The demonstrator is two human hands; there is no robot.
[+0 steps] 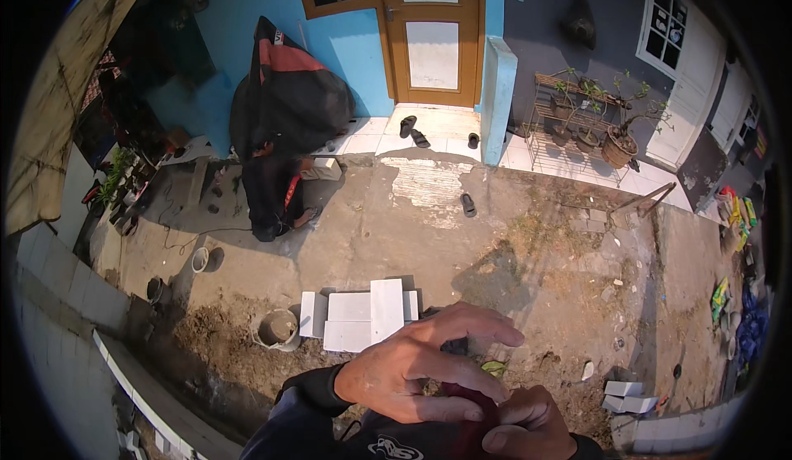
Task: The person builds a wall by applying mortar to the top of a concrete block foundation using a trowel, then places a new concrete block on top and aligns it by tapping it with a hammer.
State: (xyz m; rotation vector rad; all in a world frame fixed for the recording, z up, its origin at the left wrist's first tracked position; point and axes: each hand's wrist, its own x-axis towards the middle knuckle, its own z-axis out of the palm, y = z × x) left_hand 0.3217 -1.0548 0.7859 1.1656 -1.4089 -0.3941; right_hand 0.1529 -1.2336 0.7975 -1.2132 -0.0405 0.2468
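Observation:
A piece of dark red cloth (478,431) is bunched up close to my body, between my two hands. My left hand (412,367) reaches over it from the left, its thumb and a lower finger closed about the cloth while the upper fingers stay curved and apart. From the right, my right hand (532,429) pinches the cloth between thumb and bent fingers. The fingertips of both hands nearly meet there. Much of the cloth lies hidden behind the fingers, and its kind does not show.
White blocks (348,334) are stacked ahead beside a bucket (278,329) of grey material. Another person (272,192) in dark clothes crouches near a covered shape (289,105). More blocks (629,397) lie at right. A plant rack (577,122) stands by the wall; sandals (469,205) lie on the concrete.

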